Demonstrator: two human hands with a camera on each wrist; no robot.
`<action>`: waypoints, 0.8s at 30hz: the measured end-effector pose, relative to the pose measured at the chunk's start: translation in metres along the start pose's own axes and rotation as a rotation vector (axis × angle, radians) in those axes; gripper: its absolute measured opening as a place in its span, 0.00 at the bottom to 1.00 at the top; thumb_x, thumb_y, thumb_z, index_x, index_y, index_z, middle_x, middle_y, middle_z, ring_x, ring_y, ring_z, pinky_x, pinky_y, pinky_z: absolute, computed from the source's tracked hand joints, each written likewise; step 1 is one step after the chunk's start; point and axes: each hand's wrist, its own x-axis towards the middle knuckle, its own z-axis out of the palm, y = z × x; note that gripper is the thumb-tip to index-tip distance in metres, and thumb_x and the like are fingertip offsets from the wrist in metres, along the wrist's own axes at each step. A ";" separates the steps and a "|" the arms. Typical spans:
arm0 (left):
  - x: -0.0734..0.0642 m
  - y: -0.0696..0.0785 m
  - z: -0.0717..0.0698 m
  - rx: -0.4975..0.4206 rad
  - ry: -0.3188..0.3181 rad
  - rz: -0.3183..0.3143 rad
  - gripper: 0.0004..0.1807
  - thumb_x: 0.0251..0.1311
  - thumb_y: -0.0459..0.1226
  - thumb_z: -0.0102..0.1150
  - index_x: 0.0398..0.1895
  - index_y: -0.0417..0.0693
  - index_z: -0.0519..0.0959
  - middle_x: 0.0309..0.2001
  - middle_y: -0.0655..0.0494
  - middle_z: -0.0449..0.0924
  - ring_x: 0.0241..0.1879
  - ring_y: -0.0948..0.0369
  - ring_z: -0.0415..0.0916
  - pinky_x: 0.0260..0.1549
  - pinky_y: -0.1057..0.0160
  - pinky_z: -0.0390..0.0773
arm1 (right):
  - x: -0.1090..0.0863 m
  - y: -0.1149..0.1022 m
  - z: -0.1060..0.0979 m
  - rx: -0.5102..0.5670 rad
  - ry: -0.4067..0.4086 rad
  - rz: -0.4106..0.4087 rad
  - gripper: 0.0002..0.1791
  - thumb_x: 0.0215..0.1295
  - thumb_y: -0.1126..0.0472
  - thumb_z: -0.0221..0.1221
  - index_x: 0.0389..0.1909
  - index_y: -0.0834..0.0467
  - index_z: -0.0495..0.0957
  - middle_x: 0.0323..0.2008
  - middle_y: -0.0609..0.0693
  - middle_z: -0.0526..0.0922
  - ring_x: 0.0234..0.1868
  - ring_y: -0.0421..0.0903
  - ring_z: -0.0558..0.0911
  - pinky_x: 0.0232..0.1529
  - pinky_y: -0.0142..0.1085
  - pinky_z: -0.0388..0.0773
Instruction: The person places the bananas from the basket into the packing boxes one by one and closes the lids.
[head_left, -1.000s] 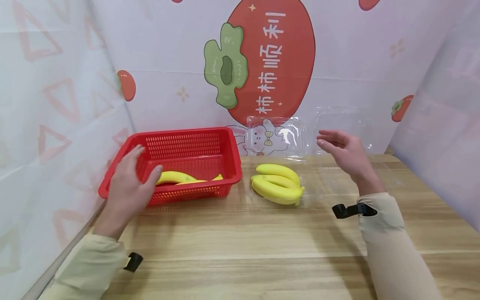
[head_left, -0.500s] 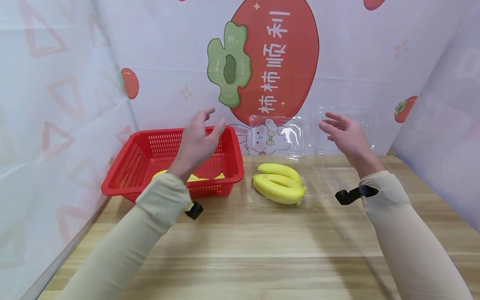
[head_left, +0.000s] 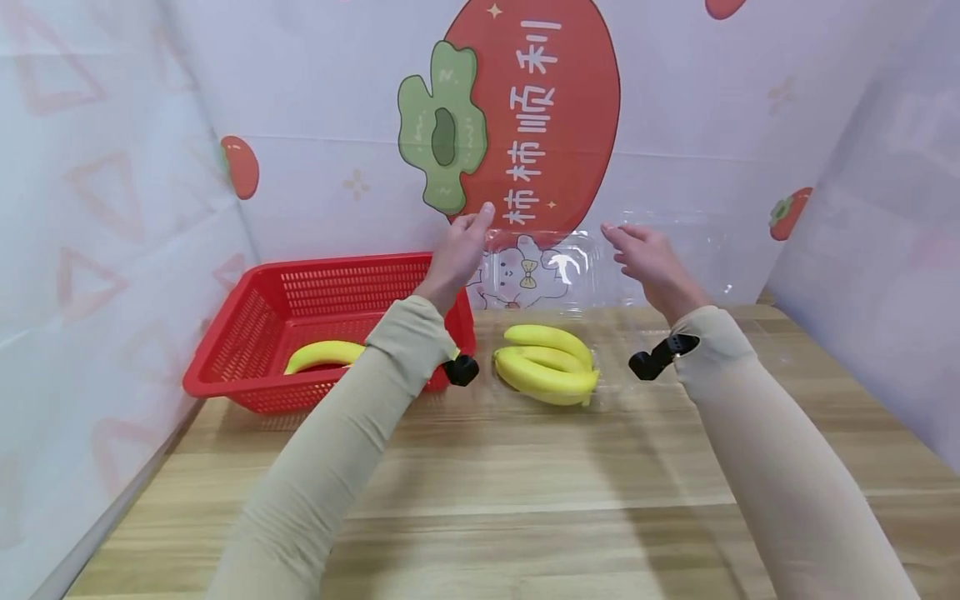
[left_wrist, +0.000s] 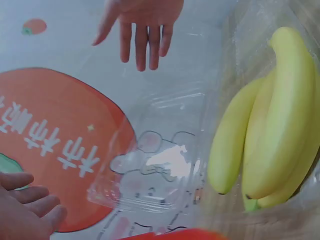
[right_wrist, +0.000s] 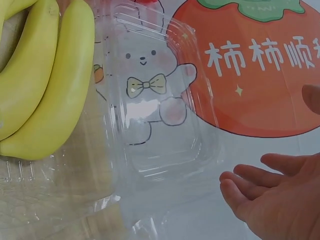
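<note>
A clear plastic clamshell box stands on the table with several yellow bananas in its base. Its lid stands raised at the back, also visible in the right wrist view as a clear lid. My left hand hovers beside the lid's left edge, fingers relaxed and holding nothing. On the lid's other side is my right hand, fingers extended and empty. The left wrist view has both hands, the left hand low and the right hand above, apart from the lid.
A red slotted basket stands left, holding a yellow banana; my left forearm hides part of it. Right of the bananas, a second clear plastic box stands with its lid up. A printed cloth forms the back wall.
My left hand has moved right from over the red basket to beside the raised lid. My right hand has shifted slightly left toward it. The bananas stay put.
</note>
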 end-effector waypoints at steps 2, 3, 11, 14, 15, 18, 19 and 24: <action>0.008 -0.006 0.005 -0.043 -0.038 0.002 0.37 0.80 0.63 0.39 0.81 0.54 0.65 0.77 0.52 0.69 0.78 0.52 0.64 0.79 0.41 0.64 | 0.003 0.000 0.004 0.002 -0.007 0.008 0.50 0.78 0.32 0.49 0.86 0.59 0.48 0.87 0.58 0.49 0.85 0.64 0.55 0.86 0.57 0.52; 0.011 -0.009 0.007 -0.066 -0.057 0.002 0.36 0.80 0.63 0.39 0.80 0.54 0.66 0.76 0.53 0.70 0.78 0.52 0.63 0.79 0.40 0.63 | 0.004 0.001 0.005 0.007 -0.012 0.013 0.49 0.78 0.32 0.49 0.86 0.60 0.49 0.87 0.58 0.49 0.85 0.65 0.54 0.86 0.57 0.51; 0.029 -0.026 0.023 -0.228 -0.137 -0.054 0.34 0.78 0.64 0.43 0.80 0.63 0.65 0.80 0.54 0.63 0.81 0.50 0.55 0.81 0.34 0.55 | 0.011 0.010 0.004 0.034 -0.056 0.069 0.52 0.78 0.30 0.47 0.87 0.59 0.43 0.88 0.57 0.41 0.87 0.64 0.46 0.87 0.55 0.45; 0.034 -0.030 0.027 -0.256 -0.156 -0.106 0.38 0.77 0.64 0.42 0.84 0.61 0.59 0.83 0.52 0.58 0.84 0.49 0.50 0.82 0.34 0.51 | 0.014 0.016 0.004 0.045 -0.063 0.085 0.52 0.79 0.32 0.47 0.87 0.61 0.41 0.88 0.58 0.39 0.87 0.64 0.44 0.87 0.54 0.45; 0.035 -0.031 0.027 -0.260 -0.166 -0.127 0.40 0.77 0.65 0.41 0.86 0.63 0.55 0.85 0.54 0.54 0.85 0.50 0.47 0.83 0.34 0.48 | 0.014 0.018 0.003 0.052 -0.066 0.088 0.52 0.79 0.32 0.47 0.87 0.62 0.41 0.88 0.58 0.39 0.87 0.64 0.44 0.87 0.54 0.45; 0.037 -0.035 0.030 -0.279 -0.180 -0.157 0.40 0.77 0.65 0.42 0.86 0.64 0.53 0.85 0.54 0.53 0.85 0.51 0.45 0.83 0.35 0.47 | 0.018 0.023 0.004 0.063 -0.072 0.095 0.52 0.79 0.33 0.47 0.86 0.63 0.40 0.87 0.61 0.40 0.87 0.63 0.45 0.87 0.53 0.46; 0.038 -0.036 0.031 -0.287 -0.184 -0.152 0.40 0.77 0.64 0.42 0.86 0.63 0.54 0.85 0.54 0.54 0.85 0.50 0.46 0.83 0.35 0.48 | 0.018 0.025 0.004 0.067 -0.074 0.099 0.53 0.79 0.32 0.47 0.86 0.63 0.40 0.87 0.63 0.40 0.87 0.64 0.45 0.87 0.53 0.46; 0.037 -0.040 0.034 -0.291 -0.204 -0.135 0.36 0.76 0.65 0.44 0.79 0.61 0.65 0.78 0.49 0.67 0.80 0.47 0.61 0.80 0.34 0.58 | 0.019 0.029 0.005 0.054 -0.091 0.118 0.54 0.79 0.32 0.47 0.86 0.64 0.39 0.85 0.69 0.43 0.86 0.66 0.48 0.87 0.52 0.47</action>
